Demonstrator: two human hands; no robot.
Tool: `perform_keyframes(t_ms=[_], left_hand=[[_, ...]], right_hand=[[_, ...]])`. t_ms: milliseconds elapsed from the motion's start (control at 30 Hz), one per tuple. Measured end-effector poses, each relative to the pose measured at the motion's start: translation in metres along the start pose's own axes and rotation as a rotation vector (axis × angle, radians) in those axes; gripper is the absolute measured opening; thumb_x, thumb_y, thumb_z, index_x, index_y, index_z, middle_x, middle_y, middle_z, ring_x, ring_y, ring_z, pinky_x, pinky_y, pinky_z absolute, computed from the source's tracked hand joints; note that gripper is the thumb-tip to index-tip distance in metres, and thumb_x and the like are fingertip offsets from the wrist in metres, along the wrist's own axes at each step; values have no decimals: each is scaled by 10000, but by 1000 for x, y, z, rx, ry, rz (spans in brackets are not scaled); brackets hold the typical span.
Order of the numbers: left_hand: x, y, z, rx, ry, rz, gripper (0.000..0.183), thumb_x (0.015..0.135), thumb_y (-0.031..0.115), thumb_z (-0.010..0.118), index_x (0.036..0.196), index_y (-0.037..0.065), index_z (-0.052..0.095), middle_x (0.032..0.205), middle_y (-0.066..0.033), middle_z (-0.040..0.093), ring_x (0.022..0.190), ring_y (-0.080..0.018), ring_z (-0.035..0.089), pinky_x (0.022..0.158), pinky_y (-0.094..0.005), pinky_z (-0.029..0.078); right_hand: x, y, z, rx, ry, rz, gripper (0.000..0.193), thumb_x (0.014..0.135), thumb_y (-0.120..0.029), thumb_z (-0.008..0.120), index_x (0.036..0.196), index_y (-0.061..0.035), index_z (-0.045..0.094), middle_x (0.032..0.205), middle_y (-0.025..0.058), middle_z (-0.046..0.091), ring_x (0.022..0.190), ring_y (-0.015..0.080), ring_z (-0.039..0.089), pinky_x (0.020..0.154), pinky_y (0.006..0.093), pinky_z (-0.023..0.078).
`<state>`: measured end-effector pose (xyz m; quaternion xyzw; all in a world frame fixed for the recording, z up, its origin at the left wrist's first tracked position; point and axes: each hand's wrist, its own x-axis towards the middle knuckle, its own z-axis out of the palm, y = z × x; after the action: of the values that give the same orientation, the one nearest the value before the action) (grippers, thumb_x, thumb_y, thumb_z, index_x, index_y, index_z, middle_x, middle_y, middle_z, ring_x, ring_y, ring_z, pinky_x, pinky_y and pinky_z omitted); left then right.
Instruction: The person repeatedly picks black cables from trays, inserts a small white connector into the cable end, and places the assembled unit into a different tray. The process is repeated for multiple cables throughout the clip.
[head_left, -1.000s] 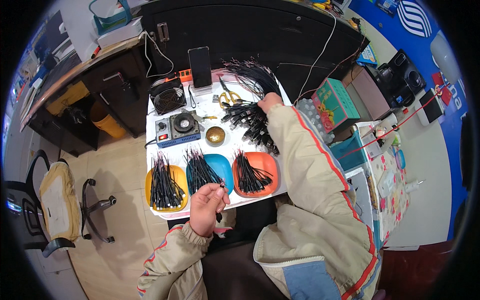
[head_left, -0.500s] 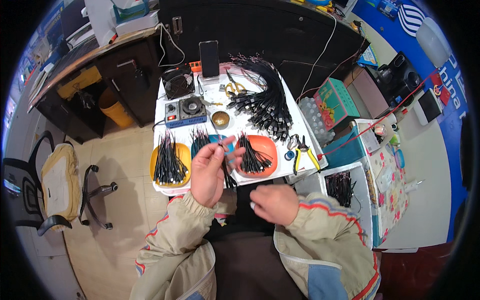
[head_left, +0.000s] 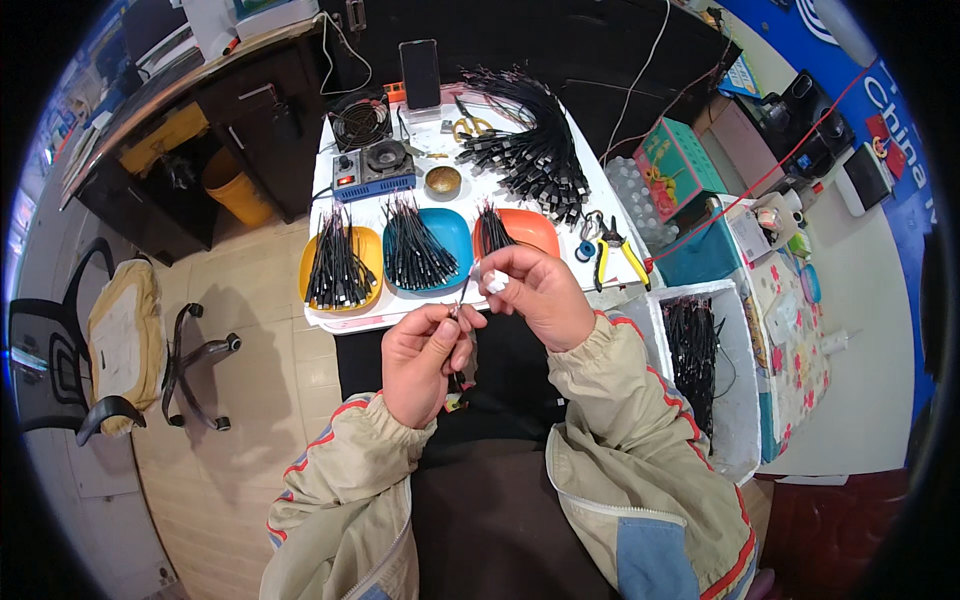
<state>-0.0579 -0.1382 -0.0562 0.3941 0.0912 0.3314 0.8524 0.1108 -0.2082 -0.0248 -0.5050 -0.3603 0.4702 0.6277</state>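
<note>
Low in front of the table's near edge, my left hand (head_left: 428,355) is closed, pinching a thin black cable (head_left: 463,292) whose lower part hangs under the fingers. The upper end of that cable meets the fingertips of my right hand (head_left: 545,300), which is also closed in a pinch. A small white piece (head_left: 496,282) shows at the right fingers; whether it is wrapped on or held I cannot tell. Just beyond the hands stand a yellow tray (head_left: 374,291), a blue tray (head_left: 452,222) and an orange tray (head_left: 535,230), each with black USB cables. My right hand partly hides the orange one.
Farther back lie a large bundle of cables (head_left: 530,150), a blue soldering-type unit (head_left: 375,175), a round tin (head_left: 443,180), a fan (head_left: 360,122) and a phone (head_left: 420,75). Yellow-handled wire strippers (head_left: 618,257) lie right. A white foam box (head_left: 738,400) holds more cables.
My right hand has risen from beside my lap to meet the cable at my left hand. The left hand has turned and its fingers have closed in. The view has tilted slightly down.
</note>
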Motion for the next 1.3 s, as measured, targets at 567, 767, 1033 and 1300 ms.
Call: perform_keyframes(t_ms=[567,767,1033,1300], left_hand=[[2,6,4,363,99,105,154,939,40,571,1054,-54,612,780,-61,628,587,-57,458,516,-191,341],[-1,6,11,961,126,438,119,920,41,595,976,-51,645,740,-64,651,614,-79,541,553,-225,436],[4,2,3,274,61,-14,148,929,67,584,996,-47,649,712,-34,603,571,-47,484,502,-180,354],[1,5,3,30,-12,-173,159,948,93,555,946,-42,639,691,-26,575,517,-23,364,460,-178,244]], right_hand=[[-24,5,16,-255,21,-302,103,877,-44,655,944,5,593,871,-1,610,740,54,571,662,204,477],[-26,7,19,-317,110,-276,92,874,-46,657,923,5,598,840,-2,615,694,41,548,603,200,458],[-25,6,11,-47,-7,-170,108,893,-73,657,930,9,596,865,48,626,701,90,572,628,224,472],[-23,25,13,455,-115,87,178,910,-150,632,1037,-57,549,945,0,597,830,67,556,709,213,433]])
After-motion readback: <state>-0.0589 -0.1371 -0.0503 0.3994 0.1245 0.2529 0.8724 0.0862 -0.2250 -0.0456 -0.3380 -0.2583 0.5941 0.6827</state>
